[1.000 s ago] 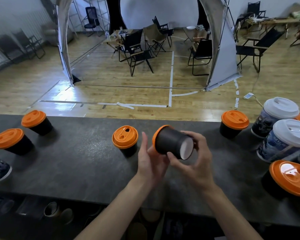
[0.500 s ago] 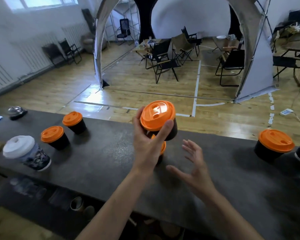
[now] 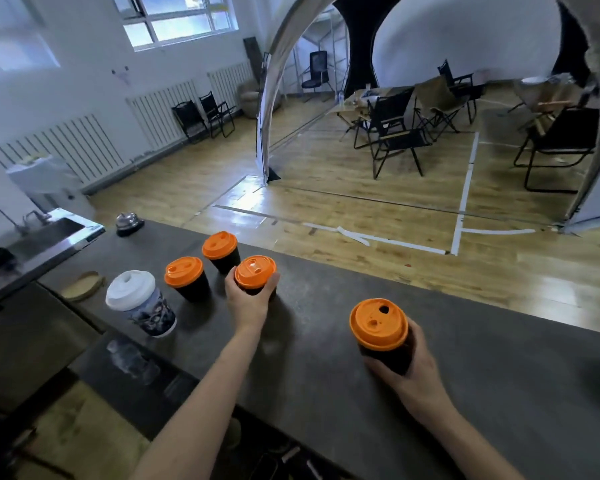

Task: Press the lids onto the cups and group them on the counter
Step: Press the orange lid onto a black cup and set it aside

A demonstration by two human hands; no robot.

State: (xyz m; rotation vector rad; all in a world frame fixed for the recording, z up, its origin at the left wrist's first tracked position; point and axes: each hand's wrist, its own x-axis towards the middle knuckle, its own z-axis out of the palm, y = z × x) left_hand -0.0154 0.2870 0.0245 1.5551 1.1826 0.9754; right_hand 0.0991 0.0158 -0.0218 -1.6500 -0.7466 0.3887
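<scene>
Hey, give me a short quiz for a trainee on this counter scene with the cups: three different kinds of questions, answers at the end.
1. True or false: the left hand grips the white-lidded cup.
2. How many orange lids show on the counter? A two, B four, C six.
3. What does the right hand hold?
Key: 1 false, it grips an orange-lidded cup. 2 B. 3 an orange-lidded black cup, apart from the other three.
</scene>
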